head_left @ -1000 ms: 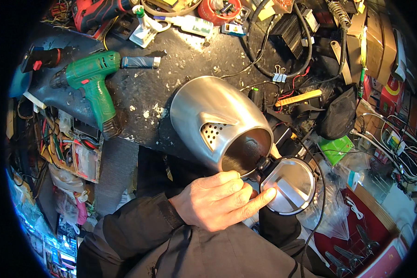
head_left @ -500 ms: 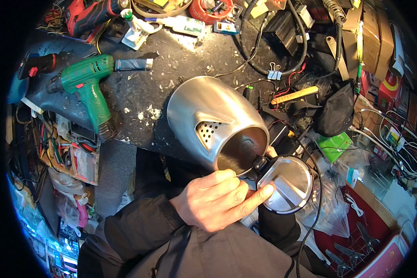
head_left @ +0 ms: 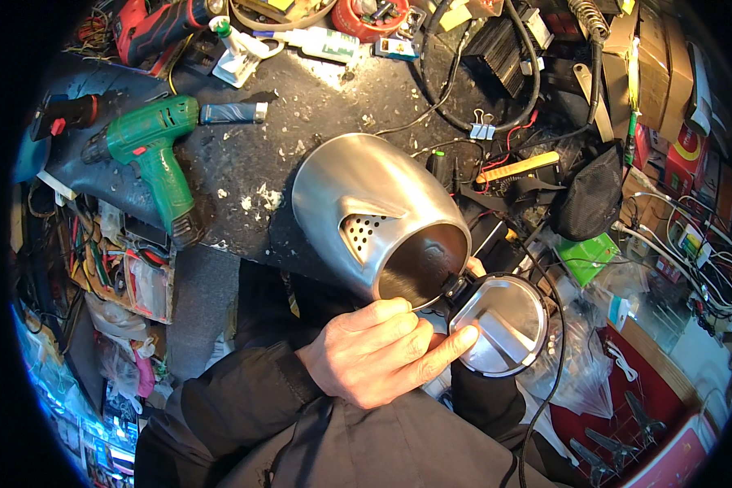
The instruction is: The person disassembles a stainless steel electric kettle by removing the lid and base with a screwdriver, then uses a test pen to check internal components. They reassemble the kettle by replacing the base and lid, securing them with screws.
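A brushed-steel electric kettle (head_left: 382,183) lies tilted over the bench edge, its mouth toward me and a perforated spout filter (head_left: 364,233) on its side. The round shiny lid (head_left: 504,325) hangs open on a black hinge (head_left: 457,286). My left hand (head_left: 374,354) has its fingers curled at the kettle's rim, while its index finger stretches out and touches the lid. Behind the hinge and lid, my right hand (head_left: 476,267) is mostly hidden; a bit of finger shows beside the kettle's mouth, seemingly gripping the handle side, which I cannot see.
A green cordless drill (head_left: 159,150) and a blue cylinder (head_left: 234,113) lie on the dark bench at left. Cables, a yellow-handled tool (head_left: 519,167) and a black mesh pouch (head_left: 587,195) crowd the right. A black cord (head_left: 559,350) runs down past the lid.
The kettle has shifted very slightly to the left. Both hands keep the same hold, and the lid remains open.
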A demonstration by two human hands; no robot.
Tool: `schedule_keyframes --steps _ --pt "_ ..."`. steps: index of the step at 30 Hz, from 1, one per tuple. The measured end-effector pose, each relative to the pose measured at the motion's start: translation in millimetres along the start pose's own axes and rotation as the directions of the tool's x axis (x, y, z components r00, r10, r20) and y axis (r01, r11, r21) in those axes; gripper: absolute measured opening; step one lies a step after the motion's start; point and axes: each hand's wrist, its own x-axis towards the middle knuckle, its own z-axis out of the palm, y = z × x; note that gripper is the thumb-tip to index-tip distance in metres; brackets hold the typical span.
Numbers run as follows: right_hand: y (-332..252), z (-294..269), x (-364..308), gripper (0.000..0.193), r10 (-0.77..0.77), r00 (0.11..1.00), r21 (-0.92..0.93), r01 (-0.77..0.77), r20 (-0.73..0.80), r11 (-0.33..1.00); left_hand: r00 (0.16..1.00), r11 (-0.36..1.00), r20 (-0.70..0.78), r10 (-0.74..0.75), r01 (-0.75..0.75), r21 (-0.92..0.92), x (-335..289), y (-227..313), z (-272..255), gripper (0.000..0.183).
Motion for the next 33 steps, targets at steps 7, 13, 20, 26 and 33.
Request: schedule_keyframes --steps 7,13,20,26,33 --pt "0 0 9 0.094 -0.05 0.997 -0.082 0.054 0.051 0.995 0.998 1.0 -0.058 0.003 -0.004 -0.023 4 1 3 0.054" --pt "22 -1 7 0.089 -0.121 0.984 0.462 0.049 0.128 0.885 0.97 0.994 -0.217 -0.107 0.098 -0.052 15 13 7 0.048" --pt "68 -19 43 0.051 -0.586 0.81 -0.613 0.446 -0.035 0.653 0.967 0.968 -0.129 -0.221 0.2 -0.153 18 19 -17 0.079" --pt "73 -18 45 0.041 -0.634 0.772 -0.577 0.493 -0.056 0.651 0.824 0.81 -0.001 -0.567 0.557 -0.183 54 33 -33 0.101" --pt "66 -22 39 0.05 -0.584 0.805 -0.53 0.454 -0.1 0.716 0.749 0.777 0.23 -0.622 0.627 0.061 89 31 -47 0.08"
